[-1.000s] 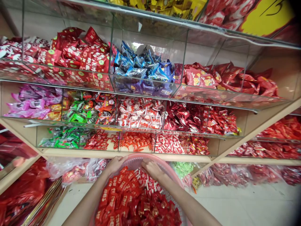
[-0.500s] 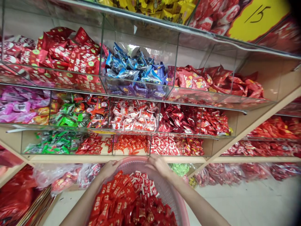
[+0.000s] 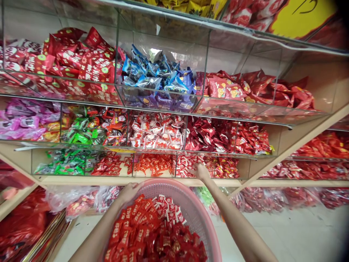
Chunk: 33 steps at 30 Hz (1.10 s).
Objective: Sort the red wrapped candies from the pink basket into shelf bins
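A pink plastic basket [image 3: 211, 222] is right before me, filled with wrapped sweets: bright red packets [image 3: 128, 229], dark red pieces [image 3: 177, 242] and small red-and-white ones [image 3: 170, 209]. My left hand [image 3: 130, 192] grips its far left rim, fingers closed. In the lowest shelf row, my right hand [image 3: 201, 172] is over a compartment of red-and-white wrapped sweets [image 3: 183, 163]. Its fingers point left and look apart, with nothing visible in them. Fingertips are small in view, so contact with the sweets is unclear.
Clear dividers split the shelves into compartments of sweets, including blue packets [image 3: 152, 72] and green ones [image 3: 68, 162]. A wooden shelf edge [image 3: 92, 181] runs just beyond the basket. Plastic bags [image 3: 81, 202] of sweets lie beneath. A yellow sign [image 3: 302, 18] hangs upper right.
My right hand has let go of the basket rim and moved forward and right into the lowest shelf row. My left hand still holds the rim.
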Available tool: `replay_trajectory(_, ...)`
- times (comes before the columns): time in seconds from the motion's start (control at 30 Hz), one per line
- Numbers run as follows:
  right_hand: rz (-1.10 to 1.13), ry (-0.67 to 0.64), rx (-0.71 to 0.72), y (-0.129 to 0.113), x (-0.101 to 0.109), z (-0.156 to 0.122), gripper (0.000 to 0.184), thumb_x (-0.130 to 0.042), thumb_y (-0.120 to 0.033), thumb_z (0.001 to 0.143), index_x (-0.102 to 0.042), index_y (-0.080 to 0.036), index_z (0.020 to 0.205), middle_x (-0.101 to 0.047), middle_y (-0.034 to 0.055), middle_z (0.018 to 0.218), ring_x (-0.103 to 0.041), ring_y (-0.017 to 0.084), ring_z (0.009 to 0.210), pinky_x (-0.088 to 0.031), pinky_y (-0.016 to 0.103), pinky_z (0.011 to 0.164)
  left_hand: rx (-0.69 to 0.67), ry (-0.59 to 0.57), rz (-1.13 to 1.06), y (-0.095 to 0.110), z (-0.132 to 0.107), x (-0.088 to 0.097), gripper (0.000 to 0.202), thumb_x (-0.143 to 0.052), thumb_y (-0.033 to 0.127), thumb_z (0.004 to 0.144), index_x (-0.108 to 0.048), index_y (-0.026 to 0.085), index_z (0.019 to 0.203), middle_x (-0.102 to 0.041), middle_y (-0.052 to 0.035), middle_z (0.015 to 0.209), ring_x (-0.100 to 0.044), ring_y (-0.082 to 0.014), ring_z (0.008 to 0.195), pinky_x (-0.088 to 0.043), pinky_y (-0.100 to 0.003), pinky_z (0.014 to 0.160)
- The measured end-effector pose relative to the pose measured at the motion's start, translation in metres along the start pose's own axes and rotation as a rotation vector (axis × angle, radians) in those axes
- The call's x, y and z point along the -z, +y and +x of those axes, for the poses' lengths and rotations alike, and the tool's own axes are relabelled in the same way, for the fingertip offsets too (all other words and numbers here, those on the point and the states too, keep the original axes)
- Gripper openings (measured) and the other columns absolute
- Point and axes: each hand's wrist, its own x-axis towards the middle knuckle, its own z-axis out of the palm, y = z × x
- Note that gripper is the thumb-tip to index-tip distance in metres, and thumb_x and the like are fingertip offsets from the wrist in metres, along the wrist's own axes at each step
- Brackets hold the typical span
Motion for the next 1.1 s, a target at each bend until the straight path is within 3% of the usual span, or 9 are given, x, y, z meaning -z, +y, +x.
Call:
replay_trajectory(0.3,0.079,0.013,0.015,0.007,0.017,-0.012,0.024,-0.063,-0.040,0.072,-0.063,-0.017,0.077,-0.060,0.0066,0.078,-0.056,0.016,0.070,-0.036,0.023,0.060,-0.023,-0.023,0.011,0.000,0.000,0.000,0.054,-0.037,0.062,0.074,-0.063,0.015,0.066,-0.063,0.0002,0.064,-0.053,-0.0175,0.064,-0.036,-0.025,0.063)
replay_trajectory(0.43,0.218,-0.021,0.165,0.002,0.026,-0.036,0.026,-0.059,-0.043,0.073,-0.060,-0.017,0.077,-0.056,0.0009,0.068,-0.051,0.013,0.062,-0.035,0.021,0.056,-0.019,-0.029,0.009,-0.002,0.002,0.000,0.053,-0.038,0.061,0.074,-0.063,0.015,0.067,-0.064,0.0001,0.066,-0.054,-0.0183,0.067,-0.037,-0.025,0.066)
replay_trajectory(0.6,0.254,-0.274,0.288,-0.042,0.000,-0.075,0.021,-0.061,-0.037,0.072,-0.057,-0.018,0.082,-0.058,-0.0021,0.066,-0.051,0.011,0.059,-0.034,0.020,0.052,-0.005,-0.026,-0.002,-0.001,0.002,0.001,0.052,-0.040,0.062,0.072,-0.064,0.015,0.068,-0.066,-0.0011,0.069,-0.055,-0.0196,0.070,-0.038,-0.026,0.069)
replay_trajectory(0.8,-0.087,-0.286,0.311,-0.102,-0.035,-0.098,0.020,-0.059,-0.030,0.077,-0.058,-0.017,0.093,-0.065,0.0093,0.092,-0.060,0.022,0.085,-0.042,0.028,0.071,-0.017,-0.024,0.027,0.000,0.001,0.002,0.051,-0.038,0.060,0.073,-0.061,0.016,0.064,-0.060,0.0012,0.061,-0.051,-0.0168,0.063,-0.035,-0.024,0.063)
replay_trajectory(0.93,-0.145,-0.334,0.316,-0.112,-0.046,-0.099,0.026,-0.058,-0.032,0.079,-0.057,-0.015,0.099,-0.065,0.0117,0.094,-0.061,0.024,0.088,-0.043,0.030,0.071,-0.024,-0.022,0.054,-0.001,0.002,0.002,0.051,-0.037,0.059,0.075,-0.061,0.016,0.063,-0.060,0.0010,0.060,-0.051,-0.0165,0.063,-0.034,-0.024,0.062)
replay_trajectory(1.1,-0.107,-0.337,0.293,-0.103,-0.064,-0.097,0.027,-0.059,-0.032,0.079,-0.057,-0.018,0.101,-0.066,0.0099,0.093,-0.061,0.023,0.087,-0.043,0.030,0.072,-0.033,-0.036,0.006,0.000,0.000,0.002,0.052,-0.038,0.059,0.074,-0.066,0.016,0.071,-0.065,-0.0005,0.069,-0.055,-0.0188,0.069,-0.037,-0.025,0.066)
